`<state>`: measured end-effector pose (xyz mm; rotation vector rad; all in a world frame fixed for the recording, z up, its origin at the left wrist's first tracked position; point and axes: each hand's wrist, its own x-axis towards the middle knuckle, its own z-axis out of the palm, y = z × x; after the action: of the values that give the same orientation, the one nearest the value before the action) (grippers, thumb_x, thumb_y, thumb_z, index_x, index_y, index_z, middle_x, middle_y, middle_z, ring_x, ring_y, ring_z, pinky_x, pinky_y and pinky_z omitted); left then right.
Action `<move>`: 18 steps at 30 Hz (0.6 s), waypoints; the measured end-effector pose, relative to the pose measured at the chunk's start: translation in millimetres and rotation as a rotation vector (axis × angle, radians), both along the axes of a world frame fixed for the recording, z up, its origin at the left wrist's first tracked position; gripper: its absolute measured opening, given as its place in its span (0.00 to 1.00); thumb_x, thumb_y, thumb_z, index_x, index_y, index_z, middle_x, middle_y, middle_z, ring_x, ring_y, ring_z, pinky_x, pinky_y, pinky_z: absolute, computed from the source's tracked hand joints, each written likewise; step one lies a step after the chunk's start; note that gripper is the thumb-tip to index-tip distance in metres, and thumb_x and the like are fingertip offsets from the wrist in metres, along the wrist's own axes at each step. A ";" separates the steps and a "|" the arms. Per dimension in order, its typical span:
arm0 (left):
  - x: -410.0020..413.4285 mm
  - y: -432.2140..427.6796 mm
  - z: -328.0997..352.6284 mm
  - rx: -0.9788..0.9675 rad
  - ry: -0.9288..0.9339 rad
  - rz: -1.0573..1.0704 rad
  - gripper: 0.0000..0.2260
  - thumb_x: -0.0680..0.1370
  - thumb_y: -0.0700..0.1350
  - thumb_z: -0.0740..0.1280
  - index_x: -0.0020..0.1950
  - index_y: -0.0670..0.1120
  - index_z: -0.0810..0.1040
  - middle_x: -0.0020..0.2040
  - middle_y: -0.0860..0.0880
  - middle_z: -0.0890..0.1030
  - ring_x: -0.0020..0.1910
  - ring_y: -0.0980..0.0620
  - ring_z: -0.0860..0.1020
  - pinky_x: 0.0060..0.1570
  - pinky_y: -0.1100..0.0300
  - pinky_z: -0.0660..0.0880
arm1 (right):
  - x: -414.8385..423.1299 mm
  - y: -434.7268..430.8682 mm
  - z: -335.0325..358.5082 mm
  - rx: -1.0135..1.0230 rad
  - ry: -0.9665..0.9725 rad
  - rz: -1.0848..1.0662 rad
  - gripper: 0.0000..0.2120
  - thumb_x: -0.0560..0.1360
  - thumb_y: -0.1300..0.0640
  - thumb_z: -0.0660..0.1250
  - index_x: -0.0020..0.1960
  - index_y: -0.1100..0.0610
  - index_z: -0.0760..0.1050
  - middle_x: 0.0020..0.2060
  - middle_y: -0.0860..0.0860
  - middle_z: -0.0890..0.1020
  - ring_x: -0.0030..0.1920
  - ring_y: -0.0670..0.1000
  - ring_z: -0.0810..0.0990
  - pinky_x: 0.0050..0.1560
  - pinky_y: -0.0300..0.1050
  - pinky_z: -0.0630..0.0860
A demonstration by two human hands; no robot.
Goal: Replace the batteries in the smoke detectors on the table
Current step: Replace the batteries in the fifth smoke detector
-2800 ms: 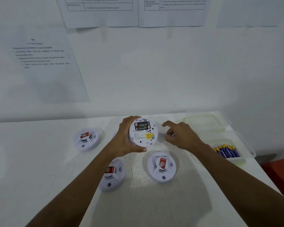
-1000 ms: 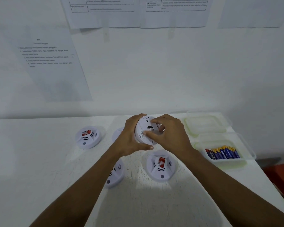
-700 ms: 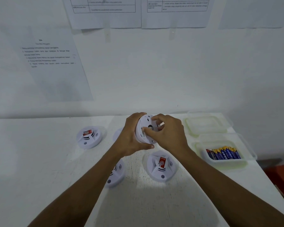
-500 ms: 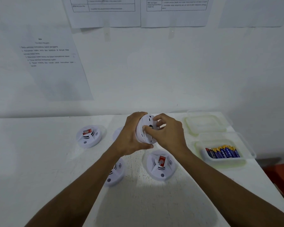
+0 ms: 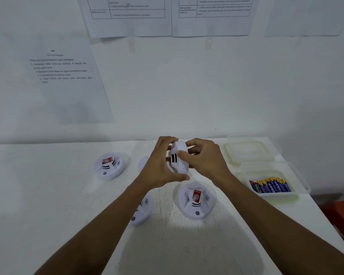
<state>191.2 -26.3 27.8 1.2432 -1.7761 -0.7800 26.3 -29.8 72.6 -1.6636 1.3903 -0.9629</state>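
1. The smoke detector [image 5: 179, 154] is held above the table [image 5: 48, 195]; it is gripped round the rim by the left hand [image 5: 160, 165] and pinched by the right hand [image 5: 206, 161].
2. It is now turned on edge, so its battery side, shown earlier, is hidden.
3. Probably this unit is being turned over; the battery's state cannot be told.

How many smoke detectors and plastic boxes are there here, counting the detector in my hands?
Smoke detectors: 4, one held by the left hand and right hand, three lying on the table.
Clear plastic boxes: 2, one farther, one nearer holding batteries.
Total: 6. A white round piece behind the left hand is too hidden to name.
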 end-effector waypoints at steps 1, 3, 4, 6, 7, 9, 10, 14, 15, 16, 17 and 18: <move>-0.4 2.2 1.1 0.037 0.005 0.008 0.41 0.58 0.50 0.82 0.65 0.57 0.65 0.60 0.61 0.69 0.57 0.62 0.73 0.48 0.77 0.71 | -0.8 -0.1 0.7 -0.005 0.007 -0.001 0.15 0.68 0.50 0.75 0.53 0.52 0.80 0.41 0.48 0.86 0.40 0.45 0.85 0.44 0.48 0.84; 1.0 3.7 2.8 0.110 0.043 0.016 0.36 0.62 0.48 0.82 0.63 0.59 0.66 0.56 0.63 0.71 0.54 0.65 0.74 0.45 0.77 0.72 | -3.8 -0.9 1.6 -0.018 0.003 -0.005 0.16 0.69 0.54 0.74 0.56 0.51 0.78 0.40 0.49 0.86 0.40 0.45 0.84 0.42 0.44 0.82; 3.4 3.6 3.1 0.132 0.082 0.014 0.31 0.65 0.47 0.80 0.61 0.58 0.68 0.55 0.63 0.73 0.53 0.64 0.75 0.44 0.75 0.74 | -5.9 -1.8 1.2 -0.020 -0.014 -0.005 0.17 0.70 0.55 0.74 0.57 0.49 0.76 0.39 0.49 0.86 0.39 0.45 0.84 0.41 0.42 0.82; 9.4 2.7 4.5 0.141 0.134 -0.005 0.22 0.71 0.48 0.76 0.60 0.53 0.70 0.56 0.59 0.77 0.54 0.59 0.78 0.45 0.70 0.76 | -11.6 -4.1 1.0 -0.036 -0.051 0.002 0.18 0.71 0.57 0.72 0.58 0.47 0.73 0.37 0.49 0.85 0.39 0.46 0.83 0.40 0.40 0.80; 11.4 2.8 4.6 0.141 0.143 -0.010 0.20 0.72 0.48 0.74 0.61 0.51 0.71 0.56 0.57 0.78 0.53 0.57 0.79 0.45 0.67 0.77 | -14.6 -5.3 0.3 -0.044 -0.071 0.011 0.17 0.73 0.57 0.71 0.59 0.46 0.72 0.37 0.49 0.85 0.39 0.46 0.83 0.39 0.39 0.79; 12.9 3.2 5.2 0.162 0.167 -0.018 0.20 0.73 0.49 0.73 0.63 0.53 0.70 0.55 0.54 0.78 0.50 0.53 0.81 0.43 0.61 0.81 | -17.8 -6.6 -1.1 -0.053 -0.120 0.042 0.16 0.75 0.56 0.69 0.59 0.44 0.71 0.39 0.49 0.86 0.41 0.46 0.84 0.41 0.41 0.80; 11.3 3.7 6.3 0.175 0.188 -0.022 0.22 0.73 0.50 0.73 0.64 0.55 0.70 0.55 0.52 0.78 0.49 0.51 0.81 0.41 0.58 0.82 | -18.8 -6.7 -2.6 -0.050 -0.148 0.068 0.15 0.76 0.55 0.69 0.60 0.44 0.71 0.41 0.48 0.86 0.42 0.46 0.84 0.44 0.43 0.81; 5.1 5.2 11.2 0.163 0.310 0.042 0.22 0.70 0.58 0.74 0.61 0.62 0.72 0.55 0.52 0.79 0.48 0.56 0.82 0.39 0.60 0.81 | -26.2 -3.6 -10.6 0.032 -0.287 0.156 0.12 0.77 0.57 0.69 0.59 0.46 0.75 0.51 0.49 0.84 0.48 0.51 0.85 0.49 0.54 0.83; 4.0 5.6 11.9 0.149 0.327 0.067 0.21 0.71 0.58 0.73 0.60 0.63 0.72 0.56 0.55 0.79 0.48 0.59 0.82 0.38 0.62 0.80 | -28.1 -1.5 -12.9 0.051 -0.320 0.163 0.13 0.76 0.59 0.70 0.59 0.48 0.76 0.53 0.50 0.84 0.48 0.53 0.85 0.48 0.56 0.83; 3.1 6.2 13.3 0.143 0.326 0.094 0.20 0.72 0.58 0.72 0.62 0.63 0.71 0.57 0.56 0.77 0.48 0.59 0.81 0.37 0.62 0.80 | -29.1 0.2 -15.6 0.056 -0.339 0.164 0.13 0.76 0.61 0.70 0.59 0.50 0.77 0.54 0.51 0.83 0.47 0.54 0.85 0.48 0.57 0.83; 2.7 6.7 13.0 0.141 0.312 0.110 0.21 0.73 0.56 0.71 0.64 0.62 0.70 0.58 0.57 0.76 0.50 0.58 0.81 0.36 0.61 0.80 | -29.5 1.6 -18.5 0.046 -0.344 0.158 0.13 0.76 0.63 0.70 0.58 0.52 0.77 0.54 0.52 0.83 0.47 0.54 0.85 0.47 0.58 0.83; 2.4 7.6 11.8 0.145 0.303 0.112 0.21 0.73 0.55 0.69 0.65 0.62 0.70 0.60 0.57 0.74 0.51 0.56 0.80 0.36 0.58 0.81 | -29.5 2.4 -21.3 0.024 -0.344 0.144 0.12 0.76 0.64 0.69 0.58 0.53 0.78 0.54 0.52 0.83 0.47 0.54 0.85 0.47 0.58 0.83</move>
<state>193.6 -18.8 39.6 1.2327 -1.4152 -0.9888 -3.2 -27.5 51.3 -1.4749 1.0361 -1.0842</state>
